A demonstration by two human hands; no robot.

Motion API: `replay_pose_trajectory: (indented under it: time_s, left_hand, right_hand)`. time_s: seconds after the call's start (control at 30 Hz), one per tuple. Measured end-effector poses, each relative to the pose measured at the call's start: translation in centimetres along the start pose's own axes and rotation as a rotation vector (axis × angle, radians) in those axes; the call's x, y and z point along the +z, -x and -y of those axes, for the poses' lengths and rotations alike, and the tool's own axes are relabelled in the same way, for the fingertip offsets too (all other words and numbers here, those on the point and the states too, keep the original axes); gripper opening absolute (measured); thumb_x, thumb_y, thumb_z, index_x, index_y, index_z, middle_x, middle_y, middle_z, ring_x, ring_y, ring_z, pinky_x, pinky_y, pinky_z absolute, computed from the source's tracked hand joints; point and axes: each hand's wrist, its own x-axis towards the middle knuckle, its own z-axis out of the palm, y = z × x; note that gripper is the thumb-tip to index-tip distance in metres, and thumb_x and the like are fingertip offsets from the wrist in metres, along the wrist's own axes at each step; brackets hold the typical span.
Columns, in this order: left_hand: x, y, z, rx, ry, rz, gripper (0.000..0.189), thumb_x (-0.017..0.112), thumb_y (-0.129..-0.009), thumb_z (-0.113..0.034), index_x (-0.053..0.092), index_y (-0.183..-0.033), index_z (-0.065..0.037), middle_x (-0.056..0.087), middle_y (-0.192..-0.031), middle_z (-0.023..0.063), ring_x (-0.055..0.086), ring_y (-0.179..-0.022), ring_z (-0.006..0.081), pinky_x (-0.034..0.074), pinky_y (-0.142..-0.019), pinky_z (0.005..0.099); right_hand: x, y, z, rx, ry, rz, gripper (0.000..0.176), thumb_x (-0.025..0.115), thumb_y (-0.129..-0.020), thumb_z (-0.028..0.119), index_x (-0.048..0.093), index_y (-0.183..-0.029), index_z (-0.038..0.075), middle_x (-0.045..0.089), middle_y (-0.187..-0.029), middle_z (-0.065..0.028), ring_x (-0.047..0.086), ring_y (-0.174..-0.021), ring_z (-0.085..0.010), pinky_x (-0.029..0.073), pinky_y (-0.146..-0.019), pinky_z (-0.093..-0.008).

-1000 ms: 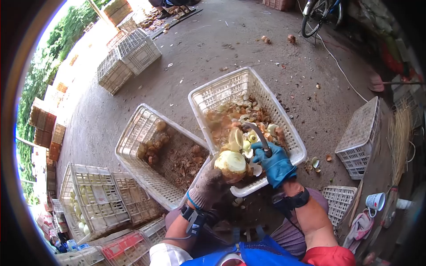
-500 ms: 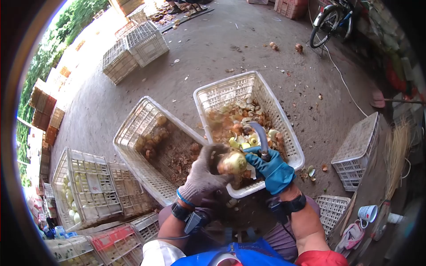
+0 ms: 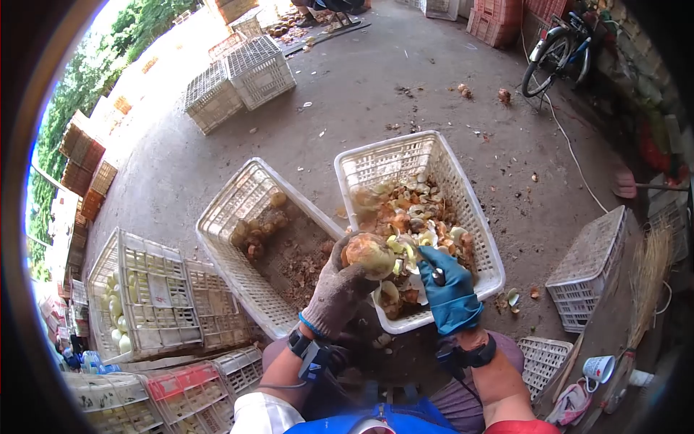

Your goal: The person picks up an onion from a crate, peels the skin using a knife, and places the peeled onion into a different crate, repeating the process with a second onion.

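Note:
My left hand (image 3: 329,300), in a greyish knit glove, is closed around an onion (image 3: 370,254) with brown skin on one side and a paler side. My right hand (image 3: 450,293), in a blue-green rubber glove, grips a curved knife (image 3: 438,276); its handle end shows, while the blade is hard to make out now. Both hands are over the near end of a white plastic crate (image 3: 494,260) holding onion peels and scraps (image 3: 423,217). Left of it, touching or nearly so, a second white crate (image 3: 217,224) contains several unpeeled onions (image 3: 249,235) and loose skins.
Pale peeled onions (image 3: 114,307) show inside a stacked crate (image 3: 155,289) at the left. Closed crates (image 3: 260,71) stand farther back, and another crate (image 3: 587,267) is at the right beside a straw broom (image 3: 643,267). A white cup (image 3: 598,369) and a bicycle (image 3: 553,61) are also on the right.
The onion has turned in my left hand, bringing its brown side up. My right hand has rotated, so the curved blade that pointed up no longer shows clearly. The view has shifted slightly.

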Motion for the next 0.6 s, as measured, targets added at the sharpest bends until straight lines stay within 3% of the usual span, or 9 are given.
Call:
replay_pose_trajectory:
  time_s: [0.03, 0.17, 0.33, 0.43, 0.6]
  left_hand:
    - [0.0, 0.0, -0.1, 0.012, 0.033, 0.023, 0.057, 0.071, -0.095, -0.015, 0.046, -0.145, -0.003, 0.061, -0.134, 0.0156, 0.066, -0.122, 0.0286, 0.058, -0.104, 0.0427]
    - [-0.3, -0.4, 0.4, 0.088, -0.025, 0.064, 0.060, 0.073, -0.094, -0.020, 0.046, -0.144, -0.002, 0.062, -0.134, 0.0156, 0.065, -0.123, 0.0287, 0.055, -0.107, 0.0418]
    - [0.1, -0.2, 0.2, 0.092, -0.136, 0.058, 0.061, 0.072, -0.092, -0.018, 0.045, -0.144, -0.002, 0.062, -0.133, 0.0150, 0.065, -0.124, 0.0279, 0.056, -0.107, 0.0410]
    - [0.9, 0.0, 0.1, 0.068, 0.014, 0.035, 0.064, 0.075, -0.089, -0.017, 0.045, -0.144, -0.003, 0.062, -0.132, 0.0142, 0.065, -0.123, 0.0273, 0.056, -0.106, 0.0398]
    - [0.3, -0.1, 0.3, 0.206, -0.293, -0.020, 0.066, 0.075, -0.085, -0.009, 0.045, -0.144, -0.003, 0.062, -0.133, 0.0132, 0.064, -0.124, 0.0259, 0.056, -0.106, 0.0404]
  right_hand:
    - [0.1, -0.4, -0.3, -0.142, 0.095, -0.016, 0.033, 0.062, -0.099, 0.004, 0.068, -0.131, 0.000, 0.075, -0.110, -0.0159, 0.073, -0.091, -0.0260, 0.057, -0.084, -0.0352]
    - [-0.4, 0.6, 0.6, -0.132, 0.107, 0.090, 0.043, 0.058, -0.092, -0.003, 0.068, -0.133, 0.004, 0.074, -0.105, -0.0201, 0.074, -0.093, -0.0304, 0.058, -0.084, -0.0381]
    - [-0.5, 0.6, 0.6, -0.186, 0.141, 0.078, 0.043, 0.059, -0.092, -0.002, 0.068, -0.133, 0.005, 0.074, -0.102, -0.0204, 0.074, -0.091, -0.0339, 0.058, -0.082, -0.0416]
    - [-0.7, 0.8, 1.0, -0.221, 0.198, 0.041, 0.045, 0.061, -0.090, -0.001, 0.068, -0.134, 0.007, 0.074, -0.098, -0.0199, 0.073, -0.088, -0.0365, 0.057, -0.078, -0.0438]
    - [-0.7, 1.0, 1.0, -0.250, 0.375, -0.004, 0.055, 0.063, -0.083, -0.003, 0.068, -0.136, 0.011, 0.071, -0.088, -0.0168, 0.069, -0.080, -0.0378, 0.053, -0.069, -0.0474]
